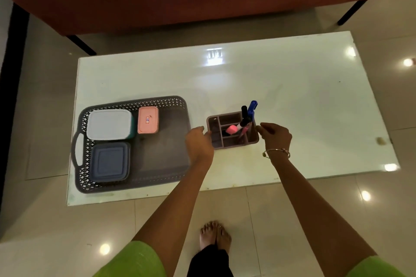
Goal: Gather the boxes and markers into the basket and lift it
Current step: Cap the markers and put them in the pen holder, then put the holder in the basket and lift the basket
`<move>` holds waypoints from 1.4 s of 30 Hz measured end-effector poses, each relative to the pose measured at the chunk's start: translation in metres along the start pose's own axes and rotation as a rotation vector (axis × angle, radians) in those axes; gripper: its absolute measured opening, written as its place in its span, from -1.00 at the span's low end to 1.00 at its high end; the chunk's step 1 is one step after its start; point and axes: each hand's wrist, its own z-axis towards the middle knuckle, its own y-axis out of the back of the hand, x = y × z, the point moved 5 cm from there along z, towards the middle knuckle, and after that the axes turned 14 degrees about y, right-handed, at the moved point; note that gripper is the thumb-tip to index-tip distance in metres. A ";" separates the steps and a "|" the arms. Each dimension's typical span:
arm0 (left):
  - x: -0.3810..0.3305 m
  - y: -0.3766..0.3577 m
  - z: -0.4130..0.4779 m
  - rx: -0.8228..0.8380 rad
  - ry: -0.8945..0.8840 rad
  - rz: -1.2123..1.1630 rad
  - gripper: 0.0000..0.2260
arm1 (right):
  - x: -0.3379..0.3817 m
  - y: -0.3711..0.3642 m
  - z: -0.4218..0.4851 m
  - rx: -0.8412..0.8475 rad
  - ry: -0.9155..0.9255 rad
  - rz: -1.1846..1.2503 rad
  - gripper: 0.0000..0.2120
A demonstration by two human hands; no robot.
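On the white table [292, 96], seen from the head camera, the grey basket [166, 155] already holds three lidded boxes [109, 124]. Beside it stands the marker caddy [227, 139], markers [247, 117] upright inside. The left hand [199, 141] touches its near-left wall; the right hand [275, 136], fingers loosely curled, sits just beside the right wall, pinching nothing. An uneven two-sided squeeze could tilt the caddy and spill the tall markers.
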 end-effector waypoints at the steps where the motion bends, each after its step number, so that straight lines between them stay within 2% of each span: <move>1: 0.002 -0.002 0.002 0.007 0.008 0.012 -0.76 | 0.000 -0.003 0.002 0.014 -0.011 0.006 -0.76; 12: 0.004 0.003 0.003 0.041 -0.021 0.032 -0.80 | 0.016 -0.004 -0.006 0.059 0.070 -0.032 -0.83; 20: -0.002 0.098 -0.016 -0.064 -0.100 -0.066 -0.86 | 0.095 -0.003 -0.039 0.081 0.186 -0.009 -0.85; 29: 0.060 0.187 0.012 -0.116 -0.036 -0.029 -0.89 | 0.140 -0.079 -0.102 0.218 0.170 -0.008 -0.81; 37: 0.130 0.171 0.057 -0.038 0.000 0.071 -0.82 | 0.117 -0.145 -0.129 0.309 0.132 -0.175 -0.78; 42: 0.151 0.157 0.080 0.018 0.009 0.029 -0.84 | 0.104 -0.167 -0.134 0.298 0.116 -0.266 -0.79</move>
